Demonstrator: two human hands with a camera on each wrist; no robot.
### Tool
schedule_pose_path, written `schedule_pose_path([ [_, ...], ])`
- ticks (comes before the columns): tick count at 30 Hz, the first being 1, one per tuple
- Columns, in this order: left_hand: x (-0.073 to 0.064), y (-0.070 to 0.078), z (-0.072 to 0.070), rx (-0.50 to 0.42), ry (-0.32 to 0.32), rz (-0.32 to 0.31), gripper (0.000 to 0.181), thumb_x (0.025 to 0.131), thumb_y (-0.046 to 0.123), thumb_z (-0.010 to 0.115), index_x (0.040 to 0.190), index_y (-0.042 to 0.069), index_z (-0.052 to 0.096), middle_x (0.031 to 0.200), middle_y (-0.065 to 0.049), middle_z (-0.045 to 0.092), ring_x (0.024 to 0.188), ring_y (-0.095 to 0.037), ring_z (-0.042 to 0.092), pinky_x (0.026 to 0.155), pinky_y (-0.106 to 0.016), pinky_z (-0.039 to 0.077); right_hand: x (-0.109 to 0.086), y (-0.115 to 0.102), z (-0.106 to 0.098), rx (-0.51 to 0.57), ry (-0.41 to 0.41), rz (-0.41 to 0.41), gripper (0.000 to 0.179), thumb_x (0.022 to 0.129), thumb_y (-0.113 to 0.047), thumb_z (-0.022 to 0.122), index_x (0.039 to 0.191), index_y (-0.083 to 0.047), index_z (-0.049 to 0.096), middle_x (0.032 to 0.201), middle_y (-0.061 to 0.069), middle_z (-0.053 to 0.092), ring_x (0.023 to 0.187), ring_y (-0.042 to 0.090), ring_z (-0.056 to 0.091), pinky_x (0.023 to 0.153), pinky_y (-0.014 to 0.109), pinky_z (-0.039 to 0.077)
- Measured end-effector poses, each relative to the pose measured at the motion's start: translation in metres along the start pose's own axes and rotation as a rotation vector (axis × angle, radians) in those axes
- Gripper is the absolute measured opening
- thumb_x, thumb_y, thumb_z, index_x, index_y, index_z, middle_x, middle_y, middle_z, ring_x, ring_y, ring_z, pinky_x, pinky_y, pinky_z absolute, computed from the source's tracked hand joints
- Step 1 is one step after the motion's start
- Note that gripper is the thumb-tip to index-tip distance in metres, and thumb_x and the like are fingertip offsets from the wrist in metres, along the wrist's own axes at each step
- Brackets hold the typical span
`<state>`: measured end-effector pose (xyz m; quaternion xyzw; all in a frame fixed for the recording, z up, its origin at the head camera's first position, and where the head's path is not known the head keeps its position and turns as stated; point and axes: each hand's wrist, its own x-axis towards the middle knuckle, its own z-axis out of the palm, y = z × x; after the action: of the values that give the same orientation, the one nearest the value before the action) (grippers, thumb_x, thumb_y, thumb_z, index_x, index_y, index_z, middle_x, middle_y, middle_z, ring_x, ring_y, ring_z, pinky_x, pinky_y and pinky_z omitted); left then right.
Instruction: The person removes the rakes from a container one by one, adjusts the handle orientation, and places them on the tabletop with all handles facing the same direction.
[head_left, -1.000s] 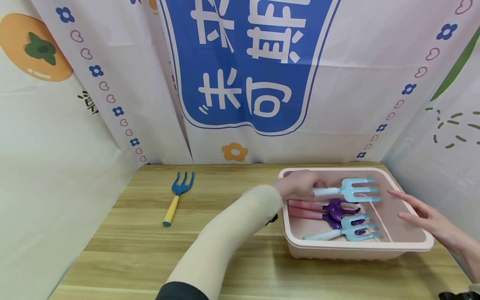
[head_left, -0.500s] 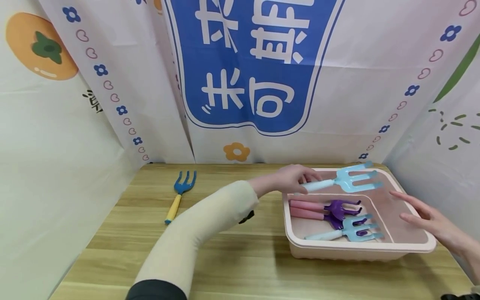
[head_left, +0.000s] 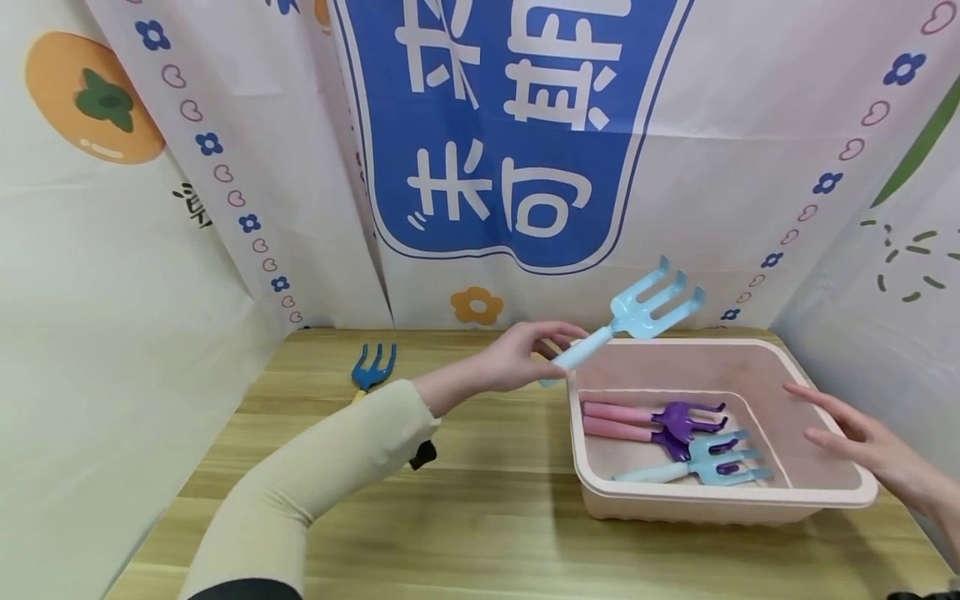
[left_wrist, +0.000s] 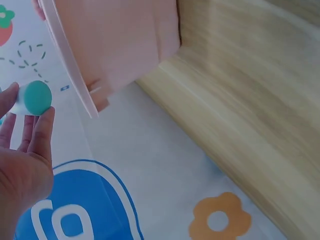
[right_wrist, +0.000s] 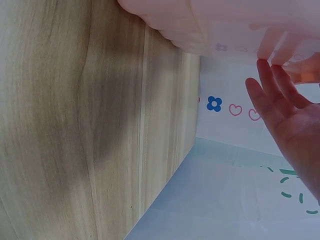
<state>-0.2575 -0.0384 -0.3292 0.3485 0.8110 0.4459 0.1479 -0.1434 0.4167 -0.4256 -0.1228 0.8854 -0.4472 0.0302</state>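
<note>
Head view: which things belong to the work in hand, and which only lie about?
Work, apparently:
light blue hand fork, held in the left hand
pink bin, right hand at its rim

Apparently lying about:
blue hand fork on the table
another light blue fork, two pink-handled purple tools, in the bin

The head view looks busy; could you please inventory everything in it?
Table: 1, light brown, across the bottom
Tub: 1, pale pink, right side of the table
Raised fork: 1, light blue, by the tub's far left corner
Lying fork: 1, light blue, inside the tub
Pink-handled tools: 2, purple heads, inside the tub
Yellow-handled fork: 1, blue head, table's left, partly hidden
Sheeting: count unclear, white, printed, behind the table
Dark pieces: 2, black, at sleeve's end and bottom right corner
Sleeve: 1, cream with black band, left arm
Left hand: 1, bare, pinching the raised fork's handle
Right hand: 1, bare, at the tub's right rim
</note>
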Motion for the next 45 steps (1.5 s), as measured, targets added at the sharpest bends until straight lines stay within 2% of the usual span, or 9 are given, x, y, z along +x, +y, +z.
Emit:
schedule_pose_path([
  [5,-0.027,-0.011,-0.006,-0.049,0.051,0.0,0.052,0.086,-0.002,0.071,0.134,0.013,0.057,0.11,-0.01,0.061,0.094,-0.021,0.063,0.072,-0.031,0.056,-0.001,-0.001,0.0,-0.002,-0.004,0.0,0.057,0.103,-0.009,0.045,0.155,-0.021,0.024,0.141,-0.034,0.025,0.115,-0.022,0.025,0.076,0.009,0.036],
  [11,-0.057,-0.032,-0.004,-0.107,0.119,-0.006,0.054,0.085,-0.004,0.07,0.135,0.007,0.054,0.11,-0.014,0.061,0.093,-0.024,0.062,0.075,-0.031,0.055,-0.003,-0.001,0.0,-0.002,-0.002,-0.006,0.056,0.103,-0.01,0.045,0.155,-0.019,0.025,0.141,-0.033,0.026,0.115,-0.021,0.027,0.077,0.009,0.036],
  [17,-0.083,-0.051,-0.001,-0.153,0.18,-0.077,0.054,0.085,-0.004,0.07,0.136,0.005,0.053,0.111,-0.015,0.059,0.094,-0.025,0.061,0.08,-0.034,0.054,-0.002,0.002,-0.001,0.0,-0.007,0.02,0.056,0.103,-0.012,0.045,0.155,-0.02,0.025,0.139,-0.034,0.025,0.11,-0.022,0.03,0.075,0.011,0.04],
  [24,-0.109,-0.075,0.0,-0.181,0.29,-0.169,0.055,0.085,-0.003,0.071,0.136,0.007,0.053,0.113,-0.015,0.058,0.096,-0.026,0.06,0.082,-0.035,0.053,-0.001,0.002,0.0,0.005,-0.011,0.021,0.056,0.104,-0.012,0.045,0.155,-0.021,0.025,0.138,-0.034,0.025,0.109,-0.021,0.031,0.075,0.012,0.042],
  [31,-0.125,-0.1,0.002,-0.208,0.387,-0.226,0.055,0.084,-0.008,0.07,0.135,0.001,0.052,0.109,-0.019,0.059,0.093,-0.027,0.062,0.08,-0.035,0.054,-0.003,0.002,0.0,0.005,-0.004,-0.003,0.056,0.103,-0.009,0.045,0.155,-0.019,0.026,0.138,-0.034,0.027,0.112,-0.019,0.032,0.076,0.01,0.039],
  [36,-0.132,-0.115,0.003,-0.238,0.479,-0.283,0.056,0.082,-0.012,0.069,0.135,0.001,0.053,0.109,-0.02,0.059,0.09,-0.025,0.062,0.076,-0.031,0.054,-0.002,0.003,0.0,0.01,-0.003,-0.007,0.056,0.103,-0.008,0.045,0.155,-0.019,0.026,0.138,-0.034,0.028,0.112,-0.018,0.032,0.076,0.011,0.04],
  [42,-0.139,-0.133,-0.006,-0.236,0.555,-0.32,0.054,0.081,-0.013,0.069,0.132,-0.002,0.053,0.107,-0.022,0.06,0.088,-0.027,0.063,0.073,-0.029,0.054,-0.002,0.002,0.001,0.022,-0.009,-0.005,0.056,0.103,-0.009,0.044,0.155,-0.019,0.026,0.138,-0.033,0.027,0.111,-0.017,0.033,0.076,0.012,0.042],
  [45,-0.144,-0.141,-0.011,-0.217,0.564,-0.336,0.053,0.083,-0.012,0.069,0.132,-0.004,0.052,0.107,-0.024,0.06,0.089,-0.029,0.064,0.073,-0.028,0.054,-0.002,0.001,0.001,0.019,-0.01,-0.008,0.056,0.103,-0.008,0.044,0.155,-0.018,0.025,0.139,-0.033,0.027,0.112,-0.019,0.032,0.076,0.011,0.041],
])
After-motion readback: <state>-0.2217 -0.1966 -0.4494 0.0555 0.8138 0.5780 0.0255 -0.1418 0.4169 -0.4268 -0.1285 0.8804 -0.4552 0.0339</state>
